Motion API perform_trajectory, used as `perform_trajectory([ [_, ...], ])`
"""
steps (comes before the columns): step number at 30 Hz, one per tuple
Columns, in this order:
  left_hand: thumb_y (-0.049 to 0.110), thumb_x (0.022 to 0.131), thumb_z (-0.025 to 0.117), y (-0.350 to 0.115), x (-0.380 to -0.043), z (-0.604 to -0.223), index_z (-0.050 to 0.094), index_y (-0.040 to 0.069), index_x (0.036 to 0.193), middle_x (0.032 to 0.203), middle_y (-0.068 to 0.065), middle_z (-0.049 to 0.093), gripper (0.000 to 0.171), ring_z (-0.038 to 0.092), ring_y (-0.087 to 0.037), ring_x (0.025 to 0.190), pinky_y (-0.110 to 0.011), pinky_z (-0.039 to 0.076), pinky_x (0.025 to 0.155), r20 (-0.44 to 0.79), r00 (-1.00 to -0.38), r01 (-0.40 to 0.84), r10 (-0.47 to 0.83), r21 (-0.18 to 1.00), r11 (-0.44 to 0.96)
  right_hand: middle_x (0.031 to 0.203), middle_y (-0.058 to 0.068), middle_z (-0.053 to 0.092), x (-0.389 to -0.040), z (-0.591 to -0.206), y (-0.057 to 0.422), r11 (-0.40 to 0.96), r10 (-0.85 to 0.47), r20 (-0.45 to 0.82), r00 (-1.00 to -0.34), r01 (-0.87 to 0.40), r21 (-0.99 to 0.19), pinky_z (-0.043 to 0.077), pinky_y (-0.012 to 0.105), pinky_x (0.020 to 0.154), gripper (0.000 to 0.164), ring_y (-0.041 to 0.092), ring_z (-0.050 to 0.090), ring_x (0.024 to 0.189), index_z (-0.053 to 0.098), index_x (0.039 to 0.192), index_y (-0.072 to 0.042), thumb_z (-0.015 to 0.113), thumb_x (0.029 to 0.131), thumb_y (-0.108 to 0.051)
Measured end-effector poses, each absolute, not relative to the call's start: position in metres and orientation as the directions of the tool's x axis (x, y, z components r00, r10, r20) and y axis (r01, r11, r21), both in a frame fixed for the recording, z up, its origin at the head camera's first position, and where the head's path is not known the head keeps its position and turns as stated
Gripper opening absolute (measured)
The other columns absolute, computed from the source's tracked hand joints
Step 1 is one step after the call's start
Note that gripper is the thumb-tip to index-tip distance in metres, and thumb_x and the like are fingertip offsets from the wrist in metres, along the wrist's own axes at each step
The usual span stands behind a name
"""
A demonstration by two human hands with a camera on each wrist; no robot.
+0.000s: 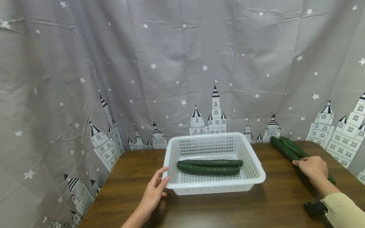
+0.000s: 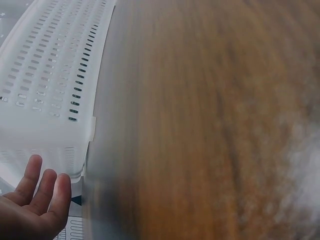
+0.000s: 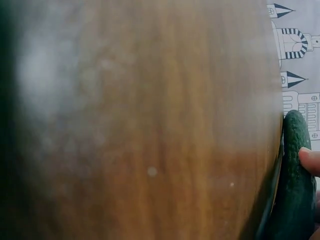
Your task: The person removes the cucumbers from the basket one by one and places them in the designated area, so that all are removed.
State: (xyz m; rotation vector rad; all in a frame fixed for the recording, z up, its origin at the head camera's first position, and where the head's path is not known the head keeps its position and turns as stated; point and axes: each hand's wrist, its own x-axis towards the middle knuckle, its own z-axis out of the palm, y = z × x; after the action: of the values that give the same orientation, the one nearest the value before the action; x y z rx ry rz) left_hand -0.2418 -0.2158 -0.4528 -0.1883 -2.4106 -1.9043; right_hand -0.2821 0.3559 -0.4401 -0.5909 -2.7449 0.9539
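Head view shows the two hands well apart, each on something of its own. The left arm enters from 7 o'clock, and the left hand (image 1: 151, 193) sits at the 8 o'clock corner of the white basket (image 1: 216, 184), its digits loosely extended and touching the rim; how firmly they press, I cannot tell. At 8 o'clock in the left wrist view, three of its fingers point upward by the basket's slotted wall, relaxed rather than curled. The right arm reaches in from 4 o'clock in a pale sleeve (image 1: 347, 210), a black object (image 1: 313, 208) at the wrist, and the right hand (image 1: 314, 167) bends down, clamped on the left-hand loose cucumber (image 1: 284, 148). At 4 o'clock in the right wrist view, its thumb presses on that cucumber's skin; most of the other fingers are out of sight. The second loose cucumber (image 1: 294, 148) lies close alongside on the brown table (image 1: 235, 210), both running from 10 to 4 o'clock, at the basket's 3 o'clock side. Inside the basket, on its slotted floor, the back cucumber (image 1: 216, 162) and the front cucumber (image 1: 212, 170) lie side by side, touching, stretched from 9 to 3 o'clock.
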Motion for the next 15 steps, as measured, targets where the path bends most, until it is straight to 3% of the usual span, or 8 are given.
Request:
perform_trajectory([
  [4,0.034,0.102,0.059,-0.2157,-0.2410,-0.4539,0.050,0.024,0.143,0.118,-0.018,0.065,0.043,0.060,-0.019,0.093,-0.038,0.054,0.072,0.128,-0.990,0.138,0.059,0.964,0.228,0.099,0.028,0.071,-0.2831,-0.4414,0.3573,0.731,0.434,0.049,-0.900,0.320,-0.602,0.050,0.041,0.049,0.048,0.040,0.062,0.071,0.074,0.111,0.003,0.069,0.090,-0.040],
  [15,0.033,0.102,0.059,-0.2155,-0.2418,-0.4536,0.050,0.025,0.143,0.120,-0.018,0.065,0.043,0.060,-0.019,0.095,-0.037,0.054,0.073,0.127,-0.990,0.138,0.062,0.963,0.230,0.124,0.038,0.058,-0.2883,-0.4406,0.3635,0.769,0.427,0.016,-0.904,0.355,-0.531,0.052,0.046,0.055,0.055,0.055,0.061,0.089,0.069,0.120,0.004,0.070,0.089,-0.042],
])
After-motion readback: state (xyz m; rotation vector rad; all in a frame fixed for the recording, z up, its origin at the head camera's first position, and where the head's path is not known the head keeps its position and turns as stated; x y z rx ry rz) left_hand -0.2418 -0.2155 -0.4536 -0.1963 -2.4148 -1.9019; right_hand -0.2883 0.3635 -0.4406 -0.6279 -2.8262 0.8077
